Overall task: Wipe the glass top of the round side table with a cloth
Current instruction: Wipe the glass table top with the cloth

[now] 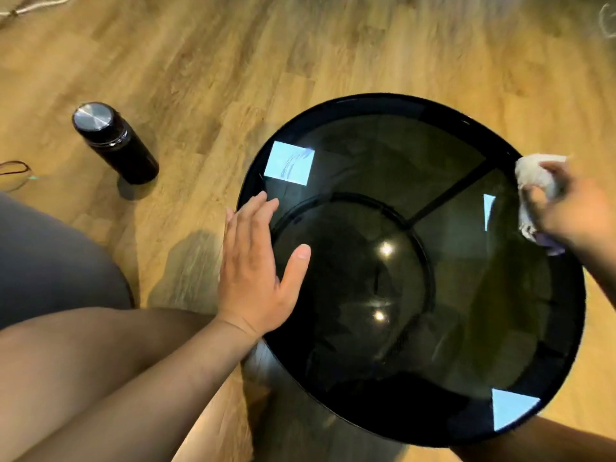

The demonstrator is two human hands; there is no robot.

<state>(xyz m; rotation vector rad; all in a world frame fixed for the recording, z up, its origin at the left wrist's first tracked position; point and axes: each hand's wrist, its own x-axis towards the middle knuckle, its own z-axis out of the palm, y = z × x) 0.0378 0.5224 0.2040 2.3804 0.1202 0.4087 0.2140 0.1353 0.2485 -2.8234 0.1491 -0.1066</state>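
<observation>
A bare left forearm (pixel 140 371) reaches in from the bottom left, closest to the viewer, beside the edge of a grey seat (pixel 50 261). Beyond them a black bottle (pixel 113 141) with a steel lid stands on the wooden floor (pixel 200 78), well apart from the table. The left hand (pixel 256 258) lies flat on the left edge of the round side table's dark glass surface (pixel 366 155), fingers straight, slightly spread, holding nothing. At the right rim, the right hand (pixel 573 211) curls its fingers round a bunched white cloth (pixel 536 181), which seems to touch the glass, though blur makes this uncertain. To wipe well, steady the table with the left hand, press the cloth flatter, overlap strokes across the glass, and finish with the patch under the left palm. No brand, label or writing is readable.
</observation>
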